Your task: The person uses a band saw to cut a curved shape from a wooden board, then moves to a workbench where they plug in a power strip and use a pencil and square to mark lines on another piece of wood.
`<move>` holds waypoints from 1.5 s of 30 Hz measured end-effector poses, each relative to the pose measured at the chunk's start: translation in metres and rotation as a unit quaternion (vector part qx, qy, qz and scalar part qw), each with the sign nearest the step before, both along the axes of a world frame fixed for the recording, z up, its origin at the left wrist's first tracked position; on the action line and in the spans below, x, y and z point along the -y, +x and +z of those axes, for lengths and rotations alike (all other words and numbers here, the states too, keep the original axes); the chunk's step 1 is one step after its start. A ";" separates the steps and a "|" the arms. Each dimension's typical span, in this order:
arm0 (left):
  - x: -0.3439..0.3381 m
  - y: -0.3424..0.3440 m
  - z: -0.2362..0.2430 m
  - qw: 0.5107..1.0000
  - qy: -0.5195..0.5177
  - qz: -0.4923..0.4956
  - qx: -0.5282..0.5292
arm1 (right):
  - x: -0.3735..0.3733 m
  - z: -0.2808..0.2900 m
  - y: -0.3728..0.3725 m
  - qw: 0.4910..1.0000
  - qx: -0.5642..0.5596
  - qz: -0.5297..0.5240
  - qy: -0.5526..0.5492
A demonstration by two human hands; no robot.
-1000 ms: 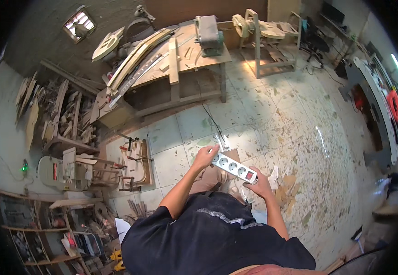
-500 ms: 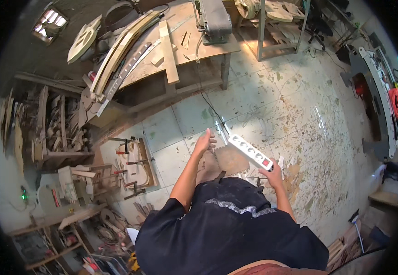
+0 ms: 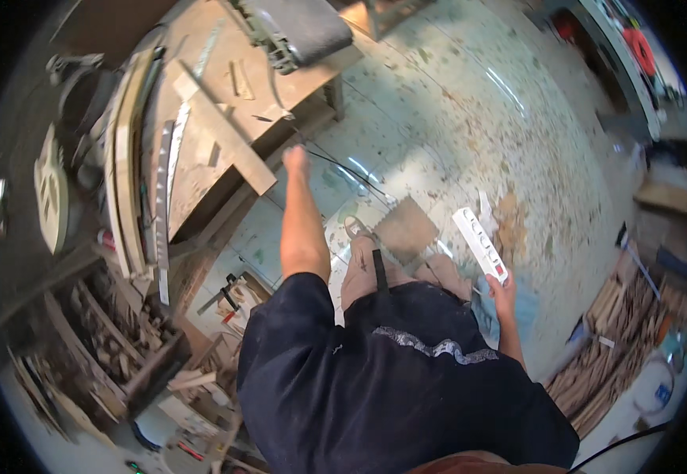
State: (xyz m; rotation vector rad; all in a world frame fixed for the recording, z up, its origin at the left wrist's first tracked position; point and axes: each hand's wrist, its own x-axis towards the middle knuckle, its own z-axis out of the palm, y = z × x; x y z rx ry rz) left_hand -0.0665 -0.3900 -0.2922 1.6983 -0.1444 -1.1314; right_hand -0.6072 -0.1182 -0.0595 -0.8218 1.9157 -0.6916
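My left hand (image 3: 296, 161) reaches forward to the workbench's near right corner. Its fingers look closed on a thin black cable (image 3: 349, 170), though blur hides the exact grip. From the bench edge the cable runs down across the tiled floor. Off to the right, my right hand (image 3: 502, 291) holds a white power strip (image 3: 476, 241) by the end with the red switch. Its row of sockets faces up and I see no plug in them. A long pale board (image 3: 229, 138) juts over the bench edge beside my left forearm.
A belt sander (image 3: 296, 31) stands on the workbench (image 3: 193, 178), beside long curved wood strips (image 3: 126, 158). A wooden bin of offcuts (image 3: 150, 371) is at lower left. Wood debris litters the floor around a brown square patch (image 3: 407, 227). Stacked timber (image 3: 608, 355) lies at right.
My left hand has moved forward to the cable by the bench corner. My right hand has carried the power strip to the right and turned it steeper. The view has swung, bringing the bench closer.
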 end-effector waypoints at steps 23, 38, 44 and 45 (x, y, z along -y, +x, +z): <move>-0.121 -0.125 -0.029 0.888 0.053 -0.456 -0.031 | 0.023 -0.007 0.013 0.997 -0.027 -0.070 -0.004; -0.111 -0.276 0.126 0.899 -0.112 -0.225 -0.360 | 0.167 -0.161 -0.086 0.999 -0.011 -0.034 0.003; -0.145 -0.340 0.157 0.901 -0.050 -0.323 -0.285 | 0.148 -0.243 -0.121 0.917 -0.209 0.324 0.102; -0.146 -0.329 0.159 0.906 -0.065 -0.321 -0.267 | 0.148 -0.256 -0.114 0.923 -0.213 0.304 0.105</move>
